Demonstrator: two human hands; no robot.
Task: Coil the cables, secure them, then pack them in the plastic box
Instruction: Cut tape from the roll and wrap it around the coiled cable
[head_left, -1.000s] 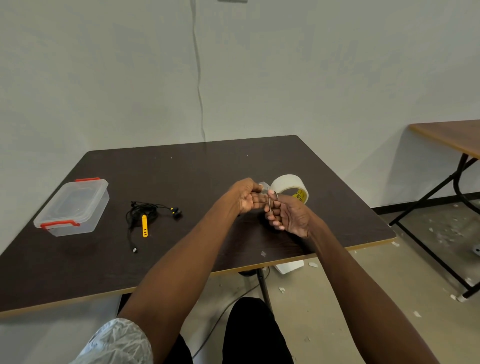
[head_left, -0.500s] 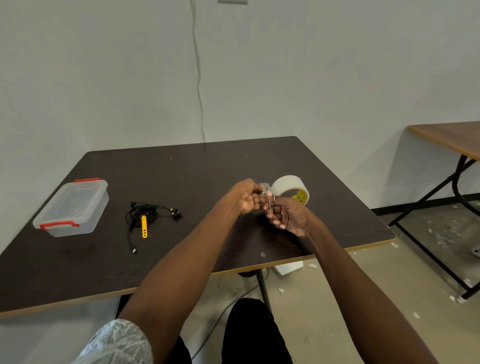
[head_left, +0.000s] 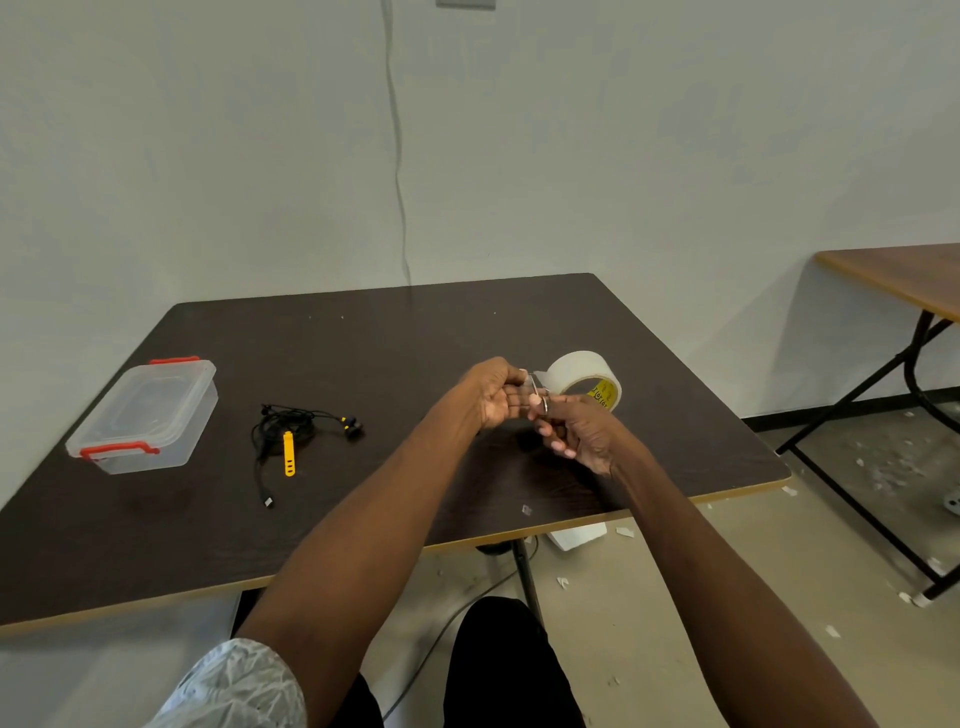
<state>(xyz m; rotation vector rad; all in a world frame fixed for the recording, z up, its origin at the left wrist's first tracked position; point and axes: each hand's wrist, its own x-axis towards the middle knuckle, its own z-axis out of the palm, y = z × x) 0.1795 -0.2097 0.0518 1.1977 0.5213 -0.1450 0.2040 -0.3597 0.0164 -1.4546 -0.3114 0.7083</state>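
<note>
A tangled black earphone cable (head_left: 291, 421) lies on the dark table (head_left: 363, 338), with a yellow cable tie (head_left: 289, 453) across it. Left of the cable stands the clear plastic box (head_left: 145, 415), its lid on and its clips red. Both my hands meet above the table's right half. My left hand (head_left: 493, 397) pinches a strip of clear tape (head_left: 531, 383) pulled from the white tape roll (head_left: 579, 370) just behind. My right hand (head_left: 579, 434) grips a small metal tool (head_left: 544, 406), seemingly scissors, against the strip.
A small scrap (head_left: 526, 510) lies near the table's front edge. A second, brown table (head_left: 904, 275) stands at the right. Bits of debris are scattered on the floor, and a thin wire (head_left: 397, 156) runs down the wall.
Both hands stay together at the tape, with only small finger shifts. The cable and the box have not moved.
</note>
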